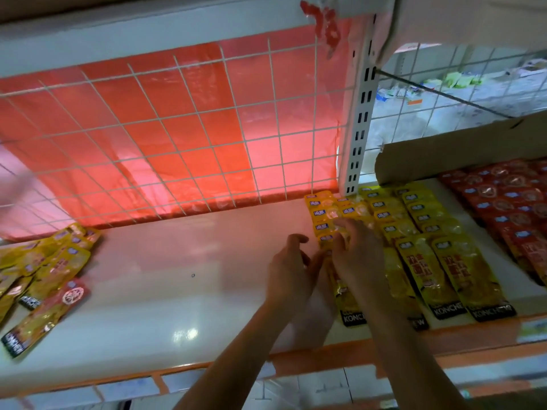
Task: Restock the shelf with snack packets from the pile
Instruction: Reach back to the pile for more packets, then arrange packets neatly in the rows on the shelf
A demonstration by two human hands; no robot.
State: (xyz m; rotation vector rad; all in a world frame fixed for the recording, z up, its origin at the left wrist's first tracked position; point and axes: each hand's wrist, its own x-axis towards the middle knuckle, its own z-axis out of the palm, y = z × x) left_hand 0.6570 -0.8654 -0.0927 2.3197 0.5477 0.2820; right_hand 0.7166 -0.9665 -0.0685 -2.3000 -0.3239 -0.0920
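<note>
White shelf [177,291], red sheet [148,128] behind: right hand [359,255] curls its grip on a yellow packet [346,303], long axis front-to-back, at the rows [420,250]. Left hand [291,270] is half-curled beside it, hold unclear. The pile [38,276] lies well left, nearer my left.

In front of you: yellow snack packets [455,270] with black bottom bands and white lettering; red packets [509,202] to their right. Glossy white shelf [177,276], orange front edge. White wire grid [204,133] over a red sheet [142,93].
</note>
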